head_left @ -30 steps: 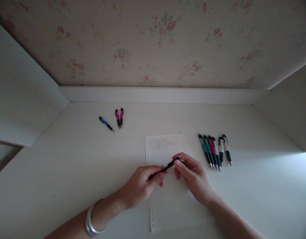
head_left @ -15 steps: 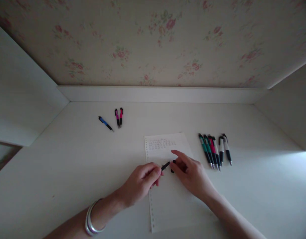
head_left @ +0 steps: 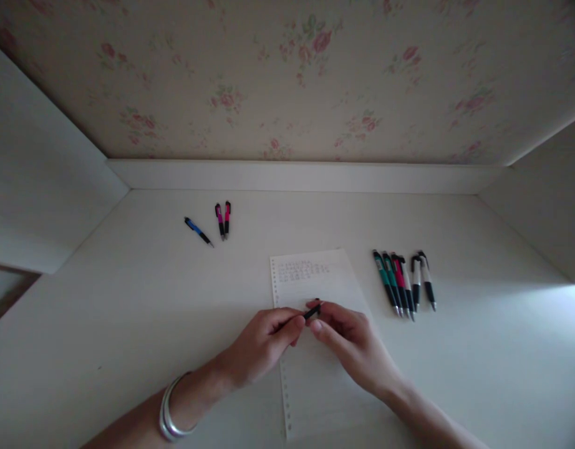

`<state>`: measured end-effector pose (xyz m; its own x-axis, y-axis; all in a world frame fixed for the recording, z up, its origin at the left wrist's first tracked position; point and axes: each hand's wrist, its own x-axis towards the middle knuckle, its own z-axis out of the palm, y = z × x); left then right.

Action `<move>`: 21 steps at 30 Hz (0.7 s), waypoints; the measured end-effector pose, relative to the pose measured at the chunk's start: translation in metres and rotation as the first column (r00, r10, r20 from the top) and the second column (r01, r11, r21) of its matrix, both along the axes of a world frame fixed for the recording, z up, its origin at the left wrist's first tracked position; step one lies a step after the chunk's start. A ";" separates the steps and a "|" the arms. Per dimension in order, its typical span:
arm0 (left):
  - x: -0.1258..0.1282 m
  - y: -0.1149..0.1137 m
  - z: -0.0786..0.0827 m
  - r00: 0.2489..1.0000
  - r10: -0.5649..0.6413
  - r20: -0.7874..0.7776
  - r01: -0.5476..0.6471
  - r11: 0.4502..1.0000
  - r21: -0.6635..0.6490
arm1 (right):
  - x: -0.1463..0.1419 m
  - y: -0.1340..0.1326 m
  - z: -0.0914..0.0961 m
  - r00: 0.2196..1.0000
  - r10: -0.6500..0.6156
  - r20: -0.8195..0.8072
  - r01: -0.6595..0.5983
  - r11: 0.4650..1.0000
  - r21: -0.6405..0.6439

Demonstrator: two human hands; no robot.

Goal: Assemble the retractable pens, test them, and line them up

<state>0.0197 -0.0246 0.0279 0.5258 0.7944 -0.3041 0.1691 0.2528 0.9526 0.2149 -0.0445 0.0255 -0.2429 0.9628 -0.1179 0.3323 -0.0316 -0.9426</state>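
My left hand is closed in a pinch on a black pen barrel, held slanting over the lined paper. The barrel's far end points up and to the right. At that end, my right hand curls its fingers around a small black pen part, mostly covered by the fingertips. Whether the two pieces are joined I cannot tell. Handwritten lines show on the paper above both hands.
To the right lie several pens with green, red and white barrels. At the back left are a blue pen, a purple pen and a pink pen. A floral wall stands behind the white desk.
My right hand has moved left and its index finger has come down to the pen barrel's end. My left hand stays nearly in place with the barrel.
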 end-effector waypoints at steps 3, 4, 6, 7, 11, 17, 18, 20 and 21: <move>0.000 0.000 0.003 1.000 -0.010 -0.003 0.010 1.000 0.021 | -0.009 -0.004 -0.001 1.000 -0.026 -0.007 0.026 0.999 0.030; 0.000 0.000 0.003 1.000 -0.010 -0.002 0.010 1.000 0.026 | -0.010 -0.005 -0.001 0.999 -0.045 -0.006 0.046 0.998 0.049; 0.000 -0.001 0.003 1.000 -0.006 0.006 0.006 1.000 0.029 | -0.012 -0.006 -0.004 0.998 -0.061 -0.021 0.063 0.995 0.075; -0.001 -0.001 0.002 1.000 -0.002 0.012 0.002 1.000 0.026 | -0.012 -0.006 -0.005 0.998 -0.058 -0.040 0.061 0.995 0.078; -0.001 -0.001 -0.002 0.998 0.012 0.065 -0.012 1.000 0.006 | -0.012 -0.007 -0.009 0.984 -0.030 -0.176 0.030 1.000 -0.001; 0.002 -0.002 -0.003 0.999 0.004 0.046 -0.003 1.000 -0.026 | -0.013 -0.002 -0.008 0.946 -0.075 -0.314 0.050 0.995 -0.087; 0.002 -0.002 -0.003 0.999 -0.004 0.038 0.005 1.000 -0.015 | -0.013 -0.001 -0.008 0.951 -0.094 -0.294 0.074 0.994 -0.078; 0.002 -0.002 -0.004 0.999 -0.008 0.036 0.008 1.000 0.009 | -0.013 0.000 -0.007 0.958 -0.120 -0.260 0.109 0.993 -0.055; 0.002 -0.001 -0.004 0.999 -0.010 0.042 0.010 1.000 0.012 | -0.012 0.000 -0.006 0.960 -0.116 -0.256 0.109 0.993 -0.042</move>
<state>0.0213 -0.0259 0.0241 0.5458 0.7924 -0.2723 0.1315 0.2400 0.9618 0.2027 -0.0441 0.0199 -0.1589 0.9830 -0.0921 0.0716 -0.0815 -0.9941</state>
